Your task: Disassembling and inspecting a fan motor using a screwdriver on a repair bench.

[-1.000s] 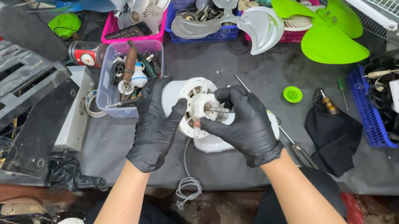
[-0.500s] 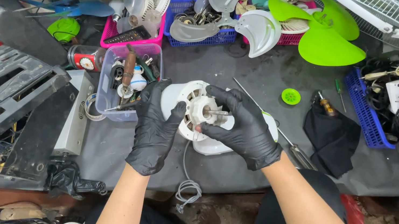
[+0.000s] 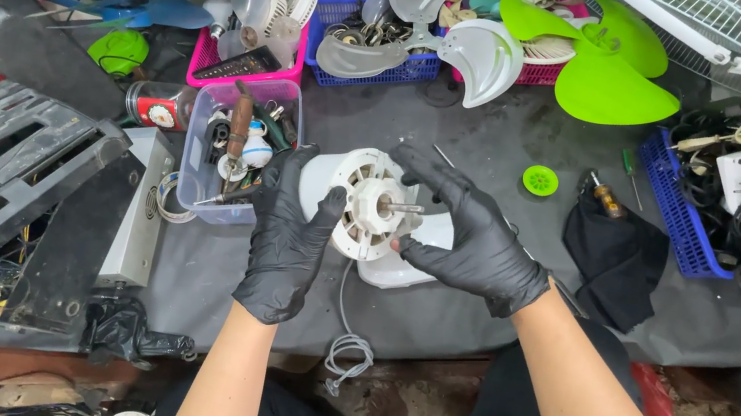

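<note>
Left hand: our gloved left hand (image 3: 290, 230) braces the white fan motor housing (image 3: 370, 213) from its left side, palm and fingers pressed flat against the shell, nothing pinched.
Right hand: our right hand (image 3: 472, 236) arches over the housing's right side, fingers spread, with the lower fingertips close to the metal shaft (image 3: 399, 207); whether they actually pinch the shaft we cannot tell, as the view is too small there.
Motor housing: it stands on the dark surface (image 3: 502, 150) near the front edge, between both hands, shaft pointing right, its white cord (image 3: 346, 336) hanging off the edge.
Nearby: a clear tub of tools (image 3: 233, 153) sits just left of the left hand; a small green cap (image 3: 540, 179) lies beyond the right hand.
Doing it well: we judge the left palm should hold the shell steady while the right works lightly at the shaft, keeping the cord from snagging.
</note>
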